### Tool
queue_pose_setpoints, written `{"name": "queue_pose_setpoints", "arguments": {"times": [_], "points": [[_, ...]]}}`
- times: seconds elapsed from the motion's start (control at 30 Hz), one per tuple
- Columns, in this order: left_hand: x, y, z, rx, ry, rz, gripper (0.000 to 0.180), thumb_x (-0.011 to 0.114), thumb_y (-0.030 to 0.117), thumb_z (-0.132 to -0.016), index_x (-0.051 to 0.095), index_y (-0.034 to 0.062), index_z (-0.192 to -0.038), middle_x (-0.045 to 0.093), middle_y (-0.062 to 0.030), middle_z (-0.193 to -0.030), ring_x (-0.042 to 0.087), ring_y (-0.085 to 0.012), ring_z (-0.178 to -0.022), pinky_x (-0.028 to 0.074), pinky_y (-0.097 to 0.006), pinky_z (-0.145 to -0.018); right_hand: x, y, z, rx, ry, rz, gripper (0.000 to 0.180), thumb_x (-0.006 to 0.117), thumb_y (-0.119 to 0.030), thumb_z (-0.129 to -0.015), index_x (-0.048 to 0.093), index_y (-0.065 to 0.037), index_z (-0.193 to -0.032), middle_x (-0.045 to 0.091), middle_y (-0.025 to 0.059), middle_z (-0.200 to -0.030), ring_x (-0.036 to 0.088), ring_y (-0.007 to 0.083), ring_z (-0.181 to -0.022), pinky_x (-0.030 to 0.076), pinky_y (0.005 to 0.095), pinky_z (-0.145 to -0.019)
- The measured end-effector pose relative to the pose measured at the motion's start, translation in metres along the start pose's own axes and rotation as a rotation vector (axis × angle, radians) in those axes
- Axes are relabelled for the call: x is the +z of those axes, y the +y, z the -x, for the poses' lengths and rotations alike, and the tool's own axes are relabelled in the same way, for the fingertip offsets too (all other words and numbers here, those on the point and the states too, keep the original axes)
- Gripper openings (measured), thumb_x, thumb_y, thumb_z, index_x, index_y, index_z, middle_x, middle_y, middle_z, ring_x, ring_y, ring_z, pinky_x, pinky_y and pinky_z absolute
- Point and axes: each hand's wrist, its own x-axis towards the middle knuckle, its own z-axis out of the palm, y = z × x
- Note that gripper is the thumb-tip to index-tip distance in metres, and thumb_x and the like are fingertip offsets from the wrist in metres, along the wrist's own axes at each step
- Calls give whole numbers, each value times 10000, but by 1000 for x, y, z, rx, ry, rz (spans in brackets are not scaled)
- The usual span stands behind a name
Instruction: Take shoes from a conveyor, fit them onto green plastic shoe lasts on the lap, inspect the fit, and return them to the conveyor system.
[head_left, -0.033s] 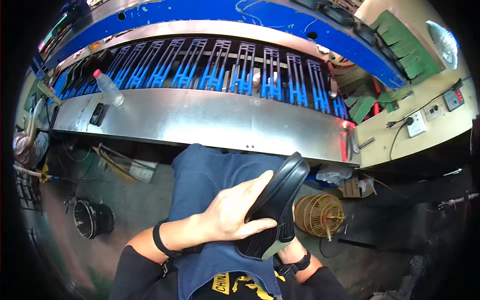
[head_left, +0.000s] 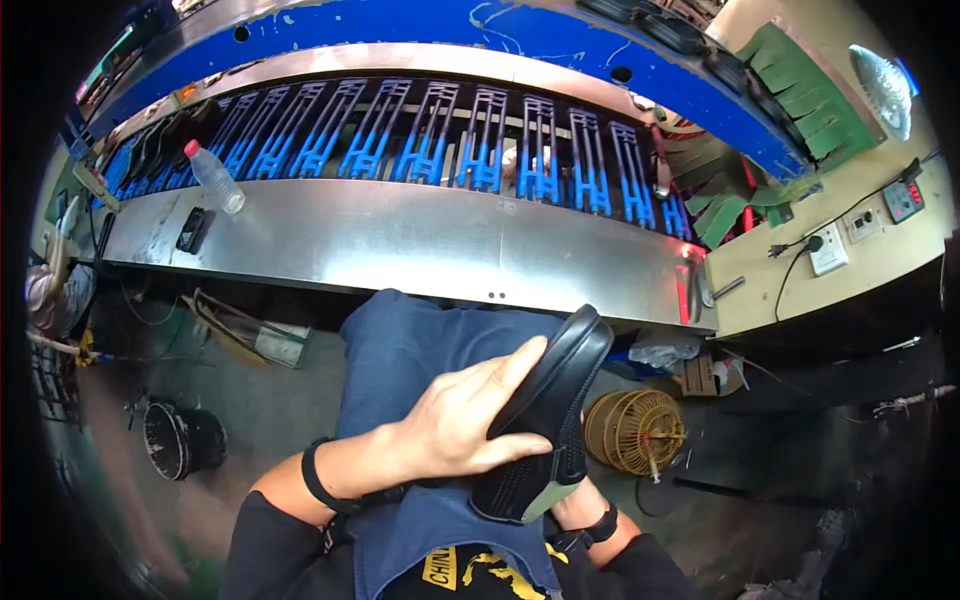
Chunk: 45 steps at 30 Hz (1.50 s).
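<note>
A black shoe is held tilted above my lap, its toe pointing up and away to the right. My left hand is closed on its left side, the fingers laid along the edge toward the toe and the thumb across the textured part near the heel. The heel end looks pale grey-green at its lower edge. From the lower right, my right hand reaches behind the shoe and holds it from there. Its fingers are almost wholly hidden by the shoe.
Ahead runs a metal ledge before a row of blue racks. A plastic bottle, a small black object and red-handled pliers lie on it. A black bucket stands left, a round wire basket right.
</note>
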Motion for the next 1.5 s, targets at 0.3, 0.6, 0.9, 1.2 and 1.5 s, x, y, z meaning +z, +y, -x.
{"name": "queue_pose_setpoints", "arguments": {"times": [0.3, 0.6, 0.9, 1.2, 1.5], "points": [[-29, -20, 0, -179, -230, 234, 665, 662, 32, -889, 360, -61, -1474, 684, -232, -1091, 710, -366, -819, 571, -388, -729, -12, 12, -5, 55, -179, 179, 768, 247, -663, -989, 546, -12, -1266, 684, 221, -860, 682, 349, -656, 596, 419, -576], [-21, 12, 13, -61, -56, -84, 726, 594, -28, -845, 238, -168, -1462, 527, -396, -1281, 661, -455, -1027, 587, -420, -814, 16, 5, -8, 8, -54, -121, 772, 278, -670, -988, 503, -41, -1375, 654, 195, -1177, 678, 336, -985, 569, 444, -885], [-22, -22, 19, -575, 526, 682, 694, 769, 188, -826, 376, -8, -1363, 579, -119, -1206, 586, -195, -1113, 476, -360, -993, 50, 17, -40, -497, -102, 1328, 653, 507, -447, -996, 390, 58, -1393, 591, 233, -1260, 598, 325, -1165, 452, 388, -998], [-53, -39, 73, -608, 479, 1228, 610, 677, 306, -822, 491, -31, -1294, 651, -165, -1130, 682, -246, -991, 576, -364, -879, 86, -12, -30, -571, -371, 1794, 300, 784, -154, -818, 545, -1, -916, 616, 69, -571, 621, 172, -458, 499, 286, -479], [-16, -45, 78, -609, 210, 1429, 751, 714, 349, -827, 418, -40, -1396, 590, -186, -1273, 629, -267, -1146, 527, -383, -998, 90, -45, -52, -407, -707, 1725, 662, 741, -258, -879, 405, 42, -1364, 525, 94, -601, 580, 242, -483, 446, 331, -490]]}}
